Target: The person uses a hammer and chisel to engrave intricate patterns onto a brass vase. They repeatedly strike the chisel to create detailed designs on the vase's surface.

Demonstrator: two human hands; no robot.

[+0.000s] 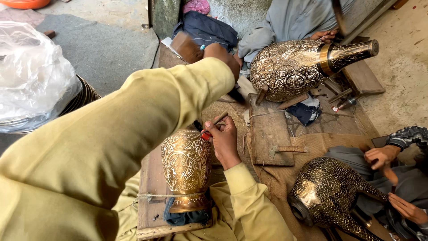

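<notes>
The engraved brass vase (186,167) was laid on a wooden board (149,196), long axis running toward and away from the wearer, base end nearest and bound by a cord over a dark cloth pad (183,218). The right hand (224,140) was rested against the vase's far shoulder, fingers closed on a thin chisel (217,120) whose tip was set at the vase's upper edge. The left hand (227,56) was raised beyond and above the vase, well apart from the right; its grip could not be determined. The right hand was the nearer. To the right of the vase, two other patterned vessels (290,67) (327,189) were held by co-workers.
</notes>
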